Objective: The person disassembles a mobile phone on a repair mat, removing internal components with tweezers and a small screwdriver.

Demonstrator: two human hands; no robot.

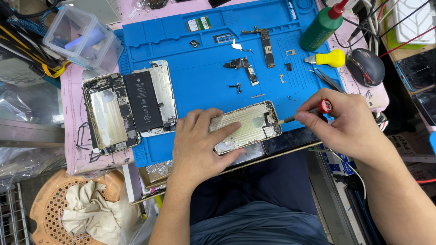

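Left hand (200, 145) pressed flat on empty phone shell (247, 124) at blue mat's (200, 77) near edge. Right hand (347, 124) pinches screwdriver (309, 111) — tip at shell's right end. Farther: loose small parts (247, 68), green bottle (323, 26).

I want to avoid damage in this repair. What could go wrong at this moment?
1. The screwdriver in the right hand works at the edge of the phone housing; a slip might scratch it.
2. The housing lies over the blue mat's front edge, steadied only by the left hand; it could tip off.
3. Small loose parts nearby could be knocked away.
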